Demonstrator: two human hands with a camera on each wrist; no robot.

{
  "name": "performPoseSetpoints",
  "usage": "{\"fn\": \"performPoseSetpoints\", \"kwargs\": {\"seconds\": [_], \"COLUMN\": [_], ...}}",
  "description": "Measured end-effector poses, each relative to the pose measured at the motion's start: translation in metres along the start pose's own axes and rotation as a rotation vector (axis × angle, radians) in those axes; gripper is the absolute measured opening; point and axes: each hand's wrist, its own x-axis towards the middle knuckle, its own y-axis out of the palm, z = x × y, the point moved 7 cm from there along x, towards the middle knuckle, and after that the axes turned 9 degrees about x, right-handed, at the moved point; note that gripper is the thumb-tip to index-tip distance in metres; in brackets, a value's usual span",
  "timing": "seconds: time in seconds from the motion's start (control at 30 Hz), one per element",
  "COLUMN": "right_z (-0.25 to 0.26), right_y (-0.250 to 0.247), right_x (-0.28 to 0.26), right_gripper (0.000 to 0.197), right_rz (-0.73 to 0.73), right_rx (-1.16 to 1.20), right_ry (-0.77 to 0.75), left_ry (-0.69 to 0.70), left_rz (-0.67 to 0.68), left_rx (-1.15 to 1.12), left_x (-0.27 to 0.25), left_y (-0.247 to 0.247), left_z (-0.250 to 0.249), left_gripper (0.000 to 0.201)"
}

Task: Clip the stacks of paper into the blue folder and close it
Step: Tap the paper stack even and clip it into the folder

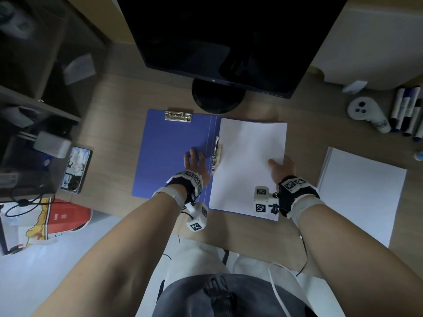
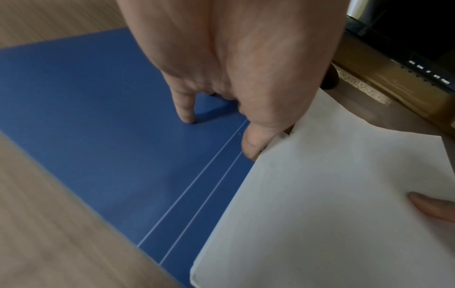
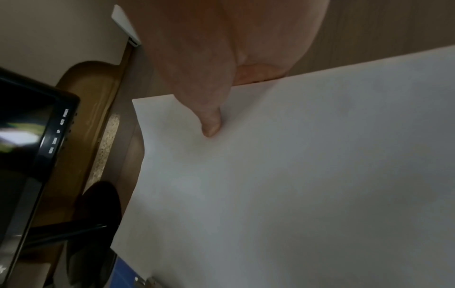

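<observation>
Blue folder (image 1: 169, 154) lies open at centre of the head view, your left hand (image 1: 194, 163) spread flat on its left leaf, thumb by the side clip (image 1: 216, 156), likely to steady it, while your right hand (image 1: 282, 167) pinches the paper stack (image 1: 247, 161) at its right edge; a second stack (image 1: 359, 193) waits lower right. Left wrist view: fingertip (image 2: 187, 117) presses blue, thumb (image 2: 253, 144) meets the paper's edge. Right wrist view: thumb (image 3: 211, 124) on top of the sheets, fingers beneath, probably feeding them toward the clip.
</observation>
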Motion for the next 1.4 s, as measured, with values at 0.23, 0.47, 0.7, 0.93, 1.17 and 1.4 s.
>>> {"fn": "performPoseSetpoints", "kwargs": {"seconds": [0.23, 0.47, 0.7, 0.93, 1.17, 1.4], "right_z": [0.003, 0.012, 0.018, 0.041, 0.043, 0.025], "right_y": [0.010, 0.005, -0.003, 0.015, 0.084, 0.106], "right_x": [-0.007, -0.020, -0.022, -0.029, -0.031, -0.025], "right_gripper": [0.082, 0.084, 0.078, 0.073, 0.036, 0.058], "right_rz": [0.015, -0.087, -0.089, -0.144, 0.286, 0.296], "right_rx": [0.016, -0.359, -0.463, -0.451, -0.366, -0.397], "right_ry": [0.047, -0.024, 0.039, -0.148, -0.125, -0.034], "left_ry": [-0.005, 0.004, 0.024, -0.002, 0.082, 0.189], "left_rz": [0.003, -0.013, -0.029, -0.124, -0.056, -0.064], "left_rx": [-0.017, -0.066, -0.159, -0.431, -0.656, -0.964], "left_x": [0.001, 0.003, 0.000, 0.003, 0.032, 0.048], "left_y": [0.001, 0.002, -0.005, -0.036, -0.063, -0.081], "left_z": [0.004, 0.006, 0.011, 0.024, 0.005, -0.010], "left_gripper": [0.085, 0.094, 0.093, 0.064, 0.064, 0.040]}}
